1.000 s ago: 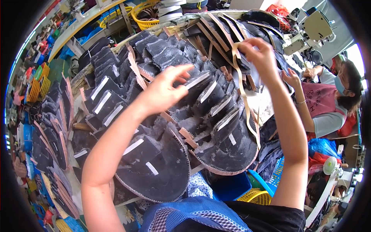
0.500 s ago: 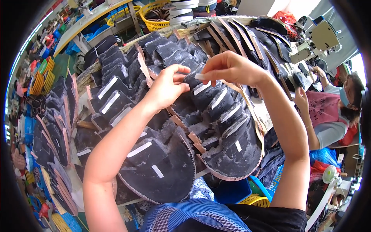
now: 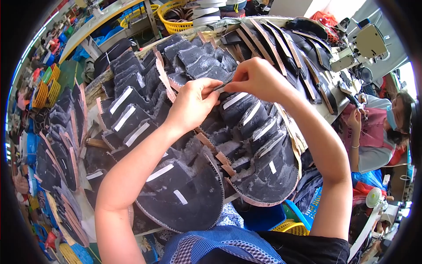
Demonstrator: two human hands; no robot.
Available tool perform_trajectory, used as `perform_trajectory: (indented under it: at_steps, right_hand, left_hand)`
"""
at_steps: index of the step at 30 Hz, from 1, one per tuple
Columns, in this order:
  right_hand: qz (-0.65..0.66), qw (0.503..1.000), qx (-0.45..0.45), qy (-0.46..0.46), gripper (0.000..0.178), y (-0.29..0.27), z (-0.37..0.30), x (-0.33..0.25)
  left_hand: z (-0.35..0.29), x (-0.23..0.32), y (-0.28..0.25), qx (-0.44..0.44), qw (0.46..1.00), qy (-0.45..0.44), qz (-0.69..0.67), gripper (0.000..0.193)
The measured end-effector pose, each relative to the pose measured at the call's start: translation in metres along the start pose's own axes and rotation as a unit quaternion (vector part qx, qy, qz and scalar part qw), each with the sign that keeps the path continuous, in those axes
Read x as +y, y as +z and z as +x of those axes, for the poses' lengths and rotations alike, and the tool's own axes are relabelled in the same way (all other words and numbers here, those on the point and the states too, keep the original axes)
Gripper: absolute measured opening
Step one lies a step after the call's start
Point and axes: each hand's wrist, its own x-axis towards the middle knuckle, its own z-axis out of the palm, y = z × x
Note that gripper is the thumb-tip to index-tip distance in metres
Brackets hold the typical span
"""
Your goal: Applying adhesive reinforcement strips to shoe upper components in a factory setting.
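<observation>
The left hand (image 3: pixel 193 102) and right hand (image 3: pixel 259 80) are nearly touching, each thumb and forefinger pinching a thin, pale strip (image 3: pixel 221 89) between their tips. Just below the right fingers, a black, fleecy-edged curved panel (image 3: pixel 235 113) bears a straight white strip (image 3: pixel 235 100).

The black shoe-upper pieces (image 3: pixel 198 213) look matt, dusty and leather-like, with rough, fluffy grey lining (image 3: pixel 187 149) at their folds. The white strips (image 3: pixel 180 196) look smooth, like paper or tape. The yellow lattice basket (image 3: pixel 178 27) is plastic, the blue bag (image 3: pixel 370 179) glossy plastic film, the striped apron (image 3: pixel 215 244) woven cloth.
</observation>
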Motion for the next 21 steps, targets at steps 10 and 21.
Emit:
perform_trajectory:
  at_steps: [10,21]
  right_hand:
    - [0.028,0.990,0.132,-0.035,0.061,-0.005,-0.003,0.034]
    - [0.110,0.983,0.134,-0.063,0.040,-0.006,-0.012,0.043]
  left_hand:
    - [0.018,0.008,0.005,-0.029,0.988,0.043,0.143,0.047]
    - [0.028,0.026,0.011,-0.070,0.989,0.030,0.125,0.042]
